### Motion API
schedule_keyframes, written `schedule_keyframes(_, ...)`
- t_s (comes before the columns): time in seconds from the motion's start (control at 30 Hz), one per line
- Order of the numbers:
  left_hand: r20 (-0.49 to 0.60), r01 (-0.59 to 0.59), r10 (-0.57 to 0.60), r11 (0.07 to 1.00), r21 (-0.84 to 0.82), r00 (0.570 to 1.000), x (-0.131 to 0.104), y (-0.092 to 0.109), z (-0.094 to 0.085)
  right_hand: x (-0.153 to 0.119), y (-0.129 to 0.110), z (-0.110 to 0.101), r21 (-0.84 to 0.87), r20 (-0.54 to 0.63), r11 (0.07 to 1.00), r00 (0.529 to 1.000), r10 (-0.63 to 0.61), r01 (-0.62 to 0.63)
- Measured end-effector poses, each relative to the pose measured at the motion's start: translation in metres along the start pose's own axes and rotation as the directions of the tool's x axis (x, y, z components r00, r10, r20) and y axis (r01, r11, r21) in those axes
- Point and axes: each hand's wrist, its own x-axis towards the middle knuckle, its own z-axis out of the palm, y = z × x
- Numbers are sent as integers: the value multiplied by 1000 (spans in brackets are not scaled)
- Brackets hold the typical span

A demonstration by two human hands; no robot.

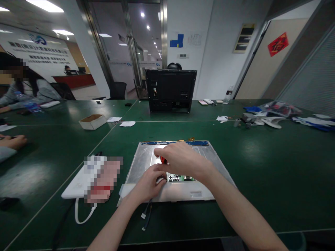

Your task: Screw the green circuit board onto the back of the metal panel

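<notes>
Head view: your right fingers [164,152] are gripping a red handle [163,160] over the panel [134,169] lying on the worktop [261,181]; your left fingers [154,169] are curling, grasp unclear. Probably stiff but fragile, it's needing edge holds.

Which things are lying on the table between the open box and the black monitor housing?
Two white papers lie between the box and the black housing, with tiny bits beside them, too small to identify. The head view shows this.

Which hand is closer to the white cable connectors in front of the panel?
Left. The left hand is at the panel, just beyond the connectors; the right hand is farther back and rightward, around the red tool.
</notes>
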Motion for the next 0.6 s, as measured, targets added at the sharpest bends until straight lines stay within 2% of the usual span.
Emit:
schedule_keyframes(0.3,-27,-44,44,999,3,999,2,1,0,-2,-2,1,-3,-7,1000,1000,6,-6)
schedule_keyframes(0.6,-6,10,-10,1000,30,1000,1,-5,3,2,-3,-3,-11,16,999,999,32,-32)
